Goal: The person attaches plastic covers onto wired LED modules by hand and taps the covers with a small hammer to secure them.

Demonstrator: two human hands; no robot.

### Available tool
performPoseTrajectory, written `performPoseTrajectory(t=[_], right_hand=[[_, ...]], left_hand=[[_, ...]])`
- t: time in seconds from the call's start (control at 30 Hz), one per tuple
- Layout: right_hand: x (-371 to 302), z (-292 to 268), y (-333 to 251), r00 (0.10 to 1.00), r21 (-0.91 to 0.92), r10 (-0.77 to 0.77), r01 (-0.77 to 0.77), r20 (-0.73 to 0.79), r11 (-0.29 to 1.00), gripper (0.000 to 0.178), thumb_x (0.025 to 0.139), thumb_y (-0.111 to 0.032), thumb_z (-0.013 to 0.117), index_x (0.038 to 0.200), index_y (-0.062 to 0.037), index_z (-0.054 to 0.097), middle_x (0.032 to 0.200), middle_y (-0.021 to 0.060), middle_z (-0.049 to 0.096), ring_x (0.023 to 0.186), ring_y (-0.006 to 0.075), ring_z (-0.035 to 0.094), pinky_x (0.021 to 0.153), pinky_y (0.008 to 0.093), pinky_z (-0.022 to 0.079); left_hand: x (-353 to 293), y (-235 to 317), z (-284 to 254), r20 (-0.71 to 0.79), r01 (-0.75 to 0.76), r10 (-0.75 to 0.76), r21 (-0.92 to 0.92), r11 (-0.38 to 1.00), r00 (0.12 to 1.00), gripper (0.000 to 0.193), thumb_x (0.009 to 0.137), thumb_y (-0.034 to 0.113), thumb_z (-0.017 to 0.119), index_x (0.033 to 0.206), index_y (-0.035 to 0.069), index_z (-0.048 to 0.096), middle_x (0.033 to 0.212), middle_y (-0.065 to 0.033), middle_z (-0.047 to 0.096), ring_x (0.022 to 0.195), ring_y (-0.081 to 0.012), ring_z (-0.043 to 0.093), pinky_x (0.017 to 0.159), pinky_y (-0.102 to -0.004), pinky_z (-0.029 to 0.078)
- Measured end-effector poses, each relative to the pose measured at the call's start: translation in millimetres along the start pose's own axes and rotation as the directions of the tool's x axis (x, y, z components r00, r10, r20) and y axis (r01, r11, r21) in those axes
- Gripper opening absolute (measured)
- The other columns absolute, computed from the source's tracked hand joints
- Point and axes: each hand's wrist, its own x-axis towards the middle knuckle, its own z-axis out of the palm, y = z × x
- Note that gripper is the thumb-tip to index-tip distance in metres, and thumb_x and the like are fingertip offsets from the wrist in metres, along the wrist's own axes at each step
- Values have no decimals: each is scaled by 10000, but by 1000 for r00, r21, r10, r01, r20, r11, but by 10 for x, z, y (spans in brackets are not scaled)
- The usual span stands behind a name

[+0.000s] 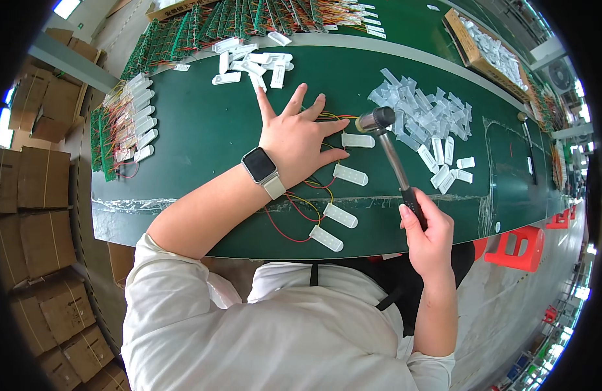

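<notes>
My left hand (293,140) lies on the green table with its fingers spread, over thin coloured wires. Past its thumb and forefinger, a column of white light modules (358,141) trails red, yellow and black wires (293,203) toward the near side. My right hand (430,236) is wrapped round the black grip of a small mallet (393,156). The mallet's metal shaft slants up and left, and its head sits close to the topmost module; whether they touch, I cannot tell. What lies under my left palm is hidden.
Clear plastic pieces (421,107) and white covers (444,163) lie right of the mallet. More white covers (252,62) are beyond my left hand. Wired green circuit boards (229,21) line the far and left sides. A carton (467,39) stands far right, a red stool (519,247) below.
</notes>
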Motion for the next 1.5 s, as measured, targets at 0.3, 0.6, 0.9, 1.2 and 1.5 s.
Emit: performPoseTrajectory(t=[0.3,0.6,0.9,1.2,1.5], right_hand=[[21,166,2,990,-214,-136,124,-43,969,288,996,-84,704,1248,52,672,820,164,683,641,250,621,649,325,514],[-75,-7,317,999,-241,-24,11,-48,970,311,1016,-84,683,1298,47,668,874,147,713,706,187,652,690,319,530],[-399,-657,605,878,-338,-114,-57,-465,939,286,969,-74,756,1233,28,717,1033,138,775,907,201,741,845,325,572],[-158,-1605,1235,751,-465,171,-552,-637,692,357,951,-207,757,1280,-73,731,1055,172,777,935,301,767,816,398,579],[268,-1401,1262,845,-565,-198,-142,-497,813,288,938,-121,748,1225,-94,762,1228,89,733,1184,301,643,1021,417,505]], left_hand=[[1,2,21,-4,3,-3,5,1000,1000,546,893,669,688,1371,406,702,1563,-52,556,1553,-354,351,1125,-892,65],[-1,27,-3,12,1,-1,-4,1000,1000,542,903,658,688,1392,426,684,1583,-59,536,1560,-359,339,1126,-888,56],[28,81,-75,54,-3,3,11,1000,999,528,926,628,686,1406,407,679,1603,-51,518,1569,-373,320,1132,-876,17],[-17,24,-243,105,-6,-2,76,997,994,545,943,587,688,1448,387,647,1631,-68,484,1577,-392,291,1143,-861,58],[-302,-215,-451,-6,138,-139,-14,990,990,452,926,369,777,1362,261,725,1494,-78,632,1464,-359,485,1226,-623,310]])
